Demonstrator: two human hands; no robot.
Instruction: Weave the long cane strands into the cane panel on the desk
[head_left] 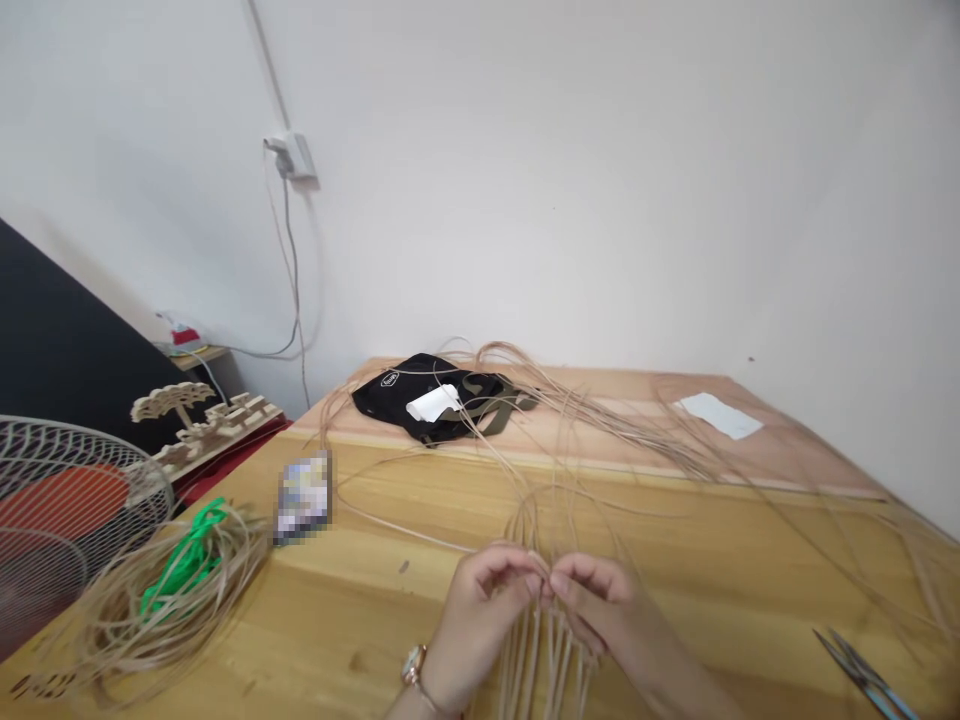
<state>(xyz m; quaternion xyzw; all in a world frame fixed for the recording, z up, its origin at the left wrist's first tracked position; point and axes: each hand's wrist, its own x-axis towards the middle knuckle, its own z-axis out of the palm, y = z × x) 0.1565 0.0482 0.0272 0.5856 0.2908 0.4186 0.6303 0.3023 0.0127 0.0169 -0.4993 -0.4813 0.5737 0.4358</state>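
Long, thin rattan strands run down the wooden table towards me, side by side, and fan out loosely beyond my fingers. My left hand, with a watch on its wrist, pinches the strands between thumb and fingertips. Close against it, my right hand also pinches the strands, its thumb nearly touching the left one. The exact crossing of the strands between the fingertips is too small to make out. Loose ends arch up behind both hands.
A coil of strands with a green tie lies left, beside a fan. Farther back are a black bag, white paper and more loose strands. Scissors lie at the right front. A blurred packet lies left of centre.
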